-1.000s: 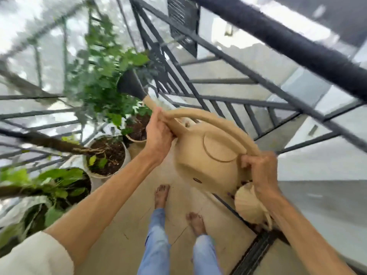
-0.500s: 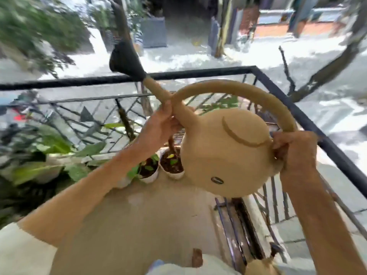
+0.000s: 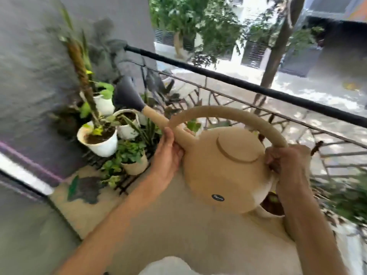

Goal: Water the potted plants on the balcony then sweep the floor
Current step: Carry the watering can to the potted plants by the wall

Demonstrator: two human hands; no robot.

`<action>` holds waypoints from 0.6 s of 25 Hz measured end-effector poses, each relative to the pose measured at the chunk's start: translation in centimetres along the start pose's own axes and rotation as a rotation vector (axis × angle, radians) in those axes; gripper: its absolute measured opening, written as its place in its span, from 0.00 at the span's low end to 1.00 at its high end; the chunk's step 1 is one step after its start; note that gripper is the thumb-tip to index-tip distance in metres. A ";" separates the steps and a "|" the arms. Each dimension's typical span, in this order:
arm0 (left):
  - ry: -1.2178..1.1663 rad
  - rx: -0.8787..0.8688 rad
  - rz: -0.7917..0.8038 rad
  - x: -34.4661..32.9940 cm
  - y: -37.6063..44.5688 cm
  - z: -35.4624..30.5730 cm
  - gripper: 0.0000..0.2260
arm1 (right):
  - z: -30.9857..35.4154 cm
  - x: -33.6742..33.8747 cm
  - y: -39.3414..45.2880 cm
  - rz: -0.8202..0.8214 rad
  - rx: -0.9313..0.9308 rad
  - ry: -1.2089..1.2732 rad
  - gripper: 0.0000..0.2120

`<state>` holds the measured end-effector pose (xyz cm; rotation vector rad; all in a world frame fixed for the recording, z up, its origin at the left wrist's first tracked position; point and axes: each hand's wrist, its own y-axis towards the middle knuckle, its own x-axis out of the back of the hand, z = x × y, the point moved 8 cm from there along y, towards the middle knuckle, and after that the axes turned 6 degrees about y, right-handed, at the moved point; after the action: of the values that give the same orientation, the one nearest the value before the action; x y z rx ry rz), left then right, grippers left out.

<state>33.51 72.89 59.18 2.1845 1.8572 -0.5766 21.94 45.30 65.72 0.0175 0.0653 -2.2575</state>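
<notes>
I hold a beige watering can (image 3: 224,167) in front of me above the balcony floor. My left hand (image 3: 168,155) grips the base of its spout. My right hand (image 3: 286,161) is closed on the rear end of the arched handle. The dark grey rose (image 3: 127,96) at the spout's tip points left, over a group of potted plants. A white pot with a tall staked plant (image 3: 101,139) stands nearest the wall, a second white pot (image 3: 127,124) behind it, and a beige pot of ivy (image 3: 135,163) in front.
A grey wall (image 3: 35,76) rises on the left. A black metal railing (image 3: 258,90) runs across the far side. Another pot (image 3: 272,207) peeks out under the can, with foliage (image 3: 349,199) at the right. The tan floor (image 3: 178,225) lies below.
The view has swung from the corner pots along the railing to the plant group by the grey wall. Both hands kept their hold on the can, which now points left.
</notes>
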 end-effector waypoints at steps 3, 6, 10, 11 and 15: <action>0.022 -0.023 -0.166 9.0 0.7 -3.9 0.20 | -2.0 -10.8 -0.4 0.153 -0.057 0.014 0.20; 0.038 -0.085 -0.318 17.3 1.8 -8.7 0.22 | -4.2 -21.3 -0.9 0.317 -0.136 -0.016 0.23; 0.085 -0.155 -0.435 25.9 5.2 -14.2 0.25 | -4.9 -34.1 -0.3 0.495 -0.253 -0.042 0.11; 0.090 -0.163 -0.462 27.8 6.3 -15.4 0.28 | -4.9 -37.1 0.2 0.521 -0.250 -0.057 0.09; 0.045 -0.204 -0.552 36.0 12.3 -18.9 0.33 | -5.3 -48.6 2.9 0.593 -0.205 -0.112 0.05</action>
<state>53.02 110.68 59.74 1.5632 2.4331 -0.4022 55.02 81.28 62.06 -0.1772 0.2037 -1.6470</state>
